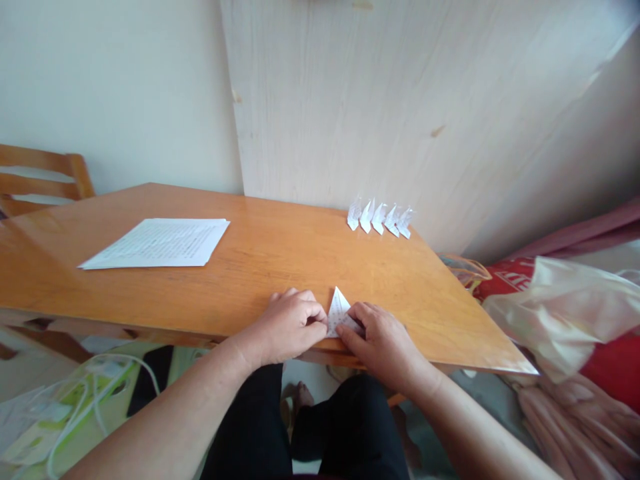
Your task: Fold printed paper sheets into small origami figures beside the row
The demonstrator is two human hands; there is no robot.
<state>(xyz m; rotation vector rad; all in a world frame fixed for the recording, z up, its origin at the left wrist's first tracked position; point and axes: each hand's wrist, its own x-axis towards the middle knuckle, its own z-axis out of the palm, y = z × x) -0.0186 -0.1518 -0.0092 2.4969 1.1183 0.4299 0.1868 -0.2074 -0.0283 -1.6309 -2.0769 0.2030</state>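
Observation:
A small folded paper triangle [339, 308] of printed white paper lies at the near edge of the orange wooden table [280, 260]. My left hand [287, 325] has its fingers curled and pinches the triangle's left side. My right hand [380, 340] presses and pinches its lower right corner. Both hands rest on the table edge, close together.
Several finished folded paper pieces [380, 218] stand in a row at the table's far right, against a pale wooden board [400, 100]. A stack of printed sheets [160, 243] lies at the left. A wooden chair [45, 175] stands far left. Plastic bags [560, 307] and cloth sit to the right.

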